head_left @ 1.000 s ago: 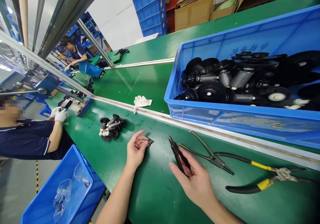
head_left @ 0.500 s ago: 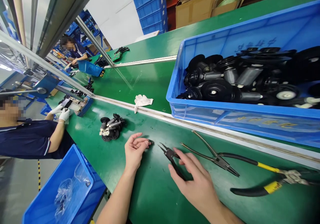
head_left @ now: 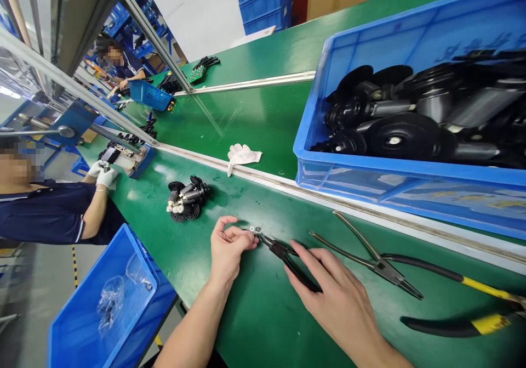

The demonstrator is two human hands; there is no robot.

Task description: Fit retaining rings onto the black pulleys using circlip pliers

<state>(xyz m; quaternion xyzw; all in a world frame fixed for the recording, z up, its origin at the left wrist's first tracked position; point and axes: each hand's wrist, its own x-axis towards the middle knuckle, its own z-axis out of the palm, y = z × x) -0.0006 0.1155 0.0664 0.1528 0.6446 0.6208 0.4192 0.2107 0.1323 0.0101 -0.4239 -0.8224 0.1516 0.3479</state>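
Observation:
My left hand (head_left: pixel 228 249) rests on the green table with thumb and fingers pinched on a small metal ring (head_left: pixel 255 230) at its fingertips. My right hand (head_left: pixel 335 294) grips the handles of small black pliers (head_left: pixel 283 254), whose tips point left and touch the ring. A larger pair of long-nose pliers with black and yellow handles (head_left: pixel 394 272) lies on the table right of my right hand.
A blue crate of black motors with wheels (head_left: pixel 411 154) stands beyond the metal rail. A few motors (head_left: pixel 187 198) and a white glove (head_left: pixel 242 155) lie to the left. A blue bin (head_left: pixel 102 307) hangs below the table's edge. A co-worker's gloved hand (head_left: pixel 104 175) works at far left.
My right hand has carried the small pliers leftward until their tips meet the ring in my left fingers. The camera has tilted slightly.

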